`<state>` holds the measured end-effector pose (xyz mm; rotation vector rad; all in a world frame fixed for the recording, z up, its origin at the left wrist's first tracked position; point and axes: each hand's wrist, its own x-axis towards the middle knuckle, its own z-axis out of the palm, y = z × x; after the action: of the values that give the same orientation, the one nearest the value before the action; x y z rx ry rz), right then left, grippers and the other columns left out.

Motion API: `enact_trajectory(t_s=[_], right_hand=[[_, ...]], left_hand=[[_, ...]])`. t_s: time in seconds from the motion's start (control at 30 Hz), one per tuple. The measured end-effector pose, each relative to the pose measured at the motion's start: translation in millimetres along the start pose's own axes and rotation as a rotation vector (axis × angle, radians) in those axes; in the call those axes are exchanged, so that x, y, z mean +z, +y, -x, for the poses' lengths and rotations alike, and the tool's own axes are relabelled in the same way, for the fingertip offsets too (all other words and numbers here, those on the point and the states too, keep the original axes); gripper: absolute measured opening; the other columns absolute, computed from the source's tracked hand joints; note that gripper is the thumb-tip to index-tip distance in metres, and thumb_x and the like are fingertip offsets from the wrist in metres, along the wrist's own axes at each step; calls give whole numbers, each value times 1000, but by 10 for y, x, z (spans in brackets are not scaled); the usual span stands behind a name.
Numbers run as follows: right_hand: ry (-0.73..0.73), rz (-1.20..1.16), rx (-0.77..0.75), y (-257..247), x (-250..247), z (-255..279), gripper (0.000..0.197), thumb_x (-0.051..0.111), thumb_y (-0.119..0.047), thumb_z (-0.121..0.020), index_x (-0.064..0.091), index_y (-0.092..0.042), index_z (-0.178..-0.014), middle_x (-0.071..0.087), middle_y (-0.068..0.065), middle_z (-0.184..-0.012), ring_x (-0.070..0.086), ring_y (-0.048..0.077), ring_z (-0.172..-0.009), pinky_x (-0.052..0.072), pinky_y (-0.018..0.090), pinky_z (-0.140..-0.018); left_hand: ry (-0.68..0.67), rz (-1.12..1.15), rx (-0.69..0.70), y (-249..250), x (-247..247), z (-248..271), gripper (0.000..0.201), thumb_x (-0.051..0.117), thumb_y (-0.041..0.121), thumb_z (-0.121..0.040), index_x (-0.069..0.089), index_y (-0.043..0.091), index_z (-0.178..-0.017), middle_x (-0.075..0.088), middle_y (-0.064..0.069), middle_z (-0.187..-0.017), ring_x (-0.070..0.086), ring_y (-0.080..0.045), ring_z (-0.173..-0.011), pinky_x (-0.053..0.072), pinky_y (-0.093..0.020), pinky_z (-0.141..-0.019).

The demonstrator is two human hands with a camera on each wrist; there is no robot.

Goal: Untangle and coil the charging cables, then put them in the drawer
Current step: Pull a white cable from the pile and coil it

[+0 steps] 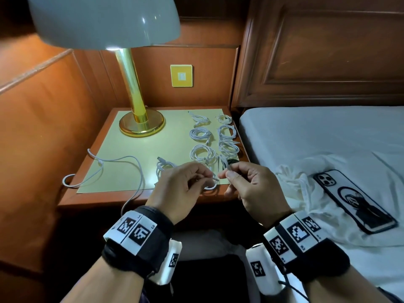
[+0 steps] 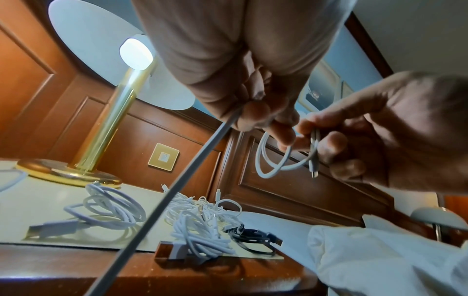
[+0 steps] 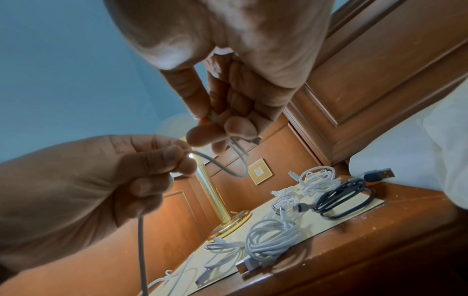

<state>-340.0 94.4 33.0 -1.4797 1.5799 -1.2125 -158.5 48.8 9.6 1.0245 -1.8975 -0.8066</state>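
Both hands hold one white charging cable (image 1: pixel 211 187) above the nightstand's front edge. My left hand (image 1: pixel 205 174) pinches the cord, and in the left wrist view the left hand (image 2: pixel 243 112) has the cord (image 2: pixel 177 190) running down out of it. My right hand (image 1: pixel 228 172) pinches the plug end (image 2: pixel 314 152); a small loop (image 3: pixel 228 168) hangs between the hands. The rest of this cable (image 1: pixel 122 159) trails loose across the left of the cream mat (image 1: pixel 170 145). Several coiled white cables (image 1: pixel 201 133) lie on the mat's right side, with a black coil (image 3: pixel 341 198) nearest the bed. No drawer is in view.
A brass lamp (image 1: pixel 140 119) stands at the back left of the wooden nightstand (image 1: pixel 72 200). The bed (image 1: pixel 306 132) adjoins on the right, with a crumpled white cloth (image 1: pixel 295 182) and a phone (image 1: pixel 354 200) on it. Wood panelling stands behind and to the left.
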Motion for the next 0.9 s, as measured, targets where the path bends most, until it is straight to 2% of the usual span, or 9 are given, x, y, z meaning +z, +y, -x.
enact_trajectory(t_s=[0.17, 0.23, 0.3, 0.4, 0.47, 0.53, 0.67, 0.8, 0.9], right_hand=[[1, -44, 51, 47, -11, -44, 21, 61, -19, -98, 76, -17, -83, 68, 5, -59, 60, 9, -49, 40, 14, -53], [-76, -86, 110, 57, 1, -51, 22, 60, -15, -98, 73, -12, -80, 67, 3, -61, 65, 19, -54, 39, 12, -49], [-188, -141, 155, 52, 30, -55, 25, 56, -13, -100, 67, -8, -77, 69, 4, -67, 61, 24, -50, 38, 15, -46], [-251, -173, 207, 33, 42, -75, 27, 52, -12, -102, 61, -8, -76, 59, 7, -64, 43, 16, -43, 32, 20, -42], [-262, -215, 267, 17, 19, -93, 29, 51, -12, -102, 60, -10, -75, 50, 2, -59, 34, 11, -43, 27, 20, -40], [-299, -232, 300, 7, -12, -108, 26, 52, -14, -99, 60, -10, -74, 47, -3, -54, 33, 11, -44, 27, 23, -41], [-399, -304, 367, -49, -48, -93, 30, 38, -8, -100, 55, -6, -76, 39, -1, -54, 32, 11, -43, 28, 25, -42], [-419, -400, 360, -106, -78, -63, 30, 46, -20, -100, 53, -9, -73, 33, 2, -58, 30, 10, -41, 27, 25, -43], [-397, -436, 278, -98, -85, -54, 29, 51, -21, -96, 52, -10, -69, 34, 0, -56, 30, 12, -45, 27, 23, -42]], left_hand=[[-15, -161, 152, 40, 19, -9, 10, 79, 14, -84, 77, 23, -88, 67, 14, -85, 62, -3, -79, 43, -7, -72], [31, -153, 194, 65, 32, -21, 8, 79, 15, -84, 77, 22, -87, 63, 11, -85, 60, -6, -77, 42, -8, -70], [74, -112, 188, 58, 38, -30, 3, 78, 20, -84, 77, 19, -86, 64, 12, -83, 58, -5, -73, 42, -9, -68], [106, -68, 143, 21, 24, -20, 15, 78, 29, -81, 73, 17, -88, 64, 11, -84, 57, -7, -65, 46, -15, -63], [96, -65, 115, -12, 6, -25, 18, 82, 24, -80, 69, 18, -91, 61, 13, -87, 55, -9, -59, 43, -13, -60], [72, -78, 98, -50, -15, -41, 17, 83, 20, -81, 69, 19, -91, 60, 15, -89, 57, -9, -62, 43, -12, -61], [85, -55, 101, -59, -26, -54, 13, 81, 19, -82, 71, 19, -90, 66, 12, -88, 62, -15, -72, 54, -25, -67], [160, -70, 131, -29, -28, -62, 17, 82, 23, -80, 69, 16, -87, 66, 11, -82, 63, -12, -73, 50, -14, -64], [221, -93, 129, 8, -11, -54, 16, 80, 33, -78, 72, 19, -79, 67, 13, -80, 63, -10, -77, 50, -13, -65]])
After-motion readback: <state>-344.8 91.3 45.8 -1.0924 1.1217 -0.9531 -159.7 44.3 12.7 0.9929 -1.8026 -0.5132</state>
